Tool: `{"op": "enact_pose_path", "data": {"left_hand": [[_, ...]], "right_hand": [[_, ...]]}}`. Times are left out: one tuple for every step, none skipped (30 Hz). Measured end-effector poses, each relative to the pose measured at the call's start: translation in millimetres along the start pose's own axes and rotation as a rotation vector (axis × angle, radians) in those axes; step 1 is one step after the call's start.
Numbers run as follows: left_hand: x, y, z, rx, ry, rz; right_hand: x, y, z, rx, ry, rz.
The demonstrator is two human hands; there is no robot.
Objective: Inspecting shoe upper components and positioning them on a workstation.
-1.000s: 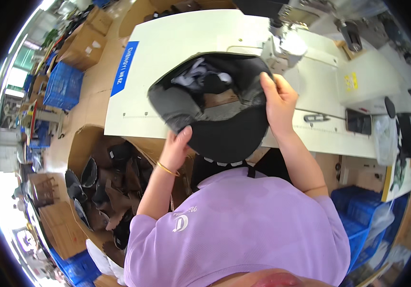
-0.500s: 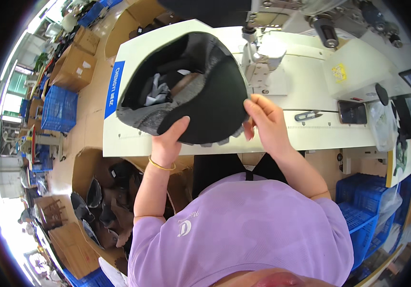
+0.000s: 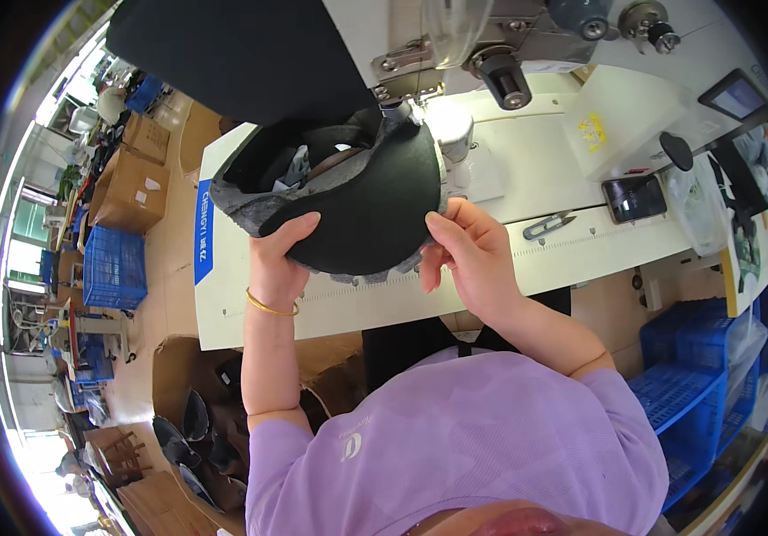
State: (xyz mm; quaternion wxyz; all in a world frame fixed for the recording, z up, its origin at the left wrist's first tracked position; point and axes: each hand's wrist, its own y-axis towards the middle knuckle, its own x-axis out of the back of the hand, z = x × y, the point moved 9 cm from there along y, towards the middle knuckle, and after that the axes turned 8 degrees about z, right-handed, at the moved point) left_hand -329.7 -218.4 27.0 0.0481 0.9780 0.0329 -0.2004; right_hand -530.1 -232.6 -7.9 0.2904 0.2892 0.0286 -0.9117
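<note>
Left hand [image 3: 281, 259] is gripping the lower-left edge of the black cap piece [image 3: 357, 210]: fingers [image 3: 290, 228] are curling up over the near face, pressed together, with the thumb hidden behind the fabric. Right hand [image 3: 469, 255] is holding the lower-right edge; its fingers [image 3: 446, 234] are lying side by side against the rim, pinching the fabric, though I cannot tell where the thumb sits.

The cap piece is sitting between the two hands and above both sets of fingertips, rising away from them toward the sewing machine head [image 3: 455, 45]. Its long axis is running left-to-right, roughly from one hand across to the other, tilted slightly up on the right. The top right edge is reaching just under the needle area [image 3: 394, 109], apparently touching or nearly so; contact is not clear. The right hand is lying nearer the needle than the left.

Count: one cap piece in hand, two hands on it, one gold bangle [image 3: 269, 306] on the left wrist. To the right of the right-hand fingers, well apart, one pair of thread snips [image 3: 547, 225] is lying on the white table [image 3: 571, 259], and one phone [image 3: 634, 196] beyond that.
</note>
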Motion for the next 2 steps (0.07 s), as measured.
{"op": "enact_pose_path", "data": {"left_hand": [[-0.8,2.3,-0.6,0.003,0.002,0.007],[-2.1,5.0,-1.1,0.011,0.016,0.021]], "right_hand": [[0.0,-0.4,-0.5,-0.008,-0.002,0.011],[1.7,-0.9,0.0,-0.003,0.000,0.005]]}}
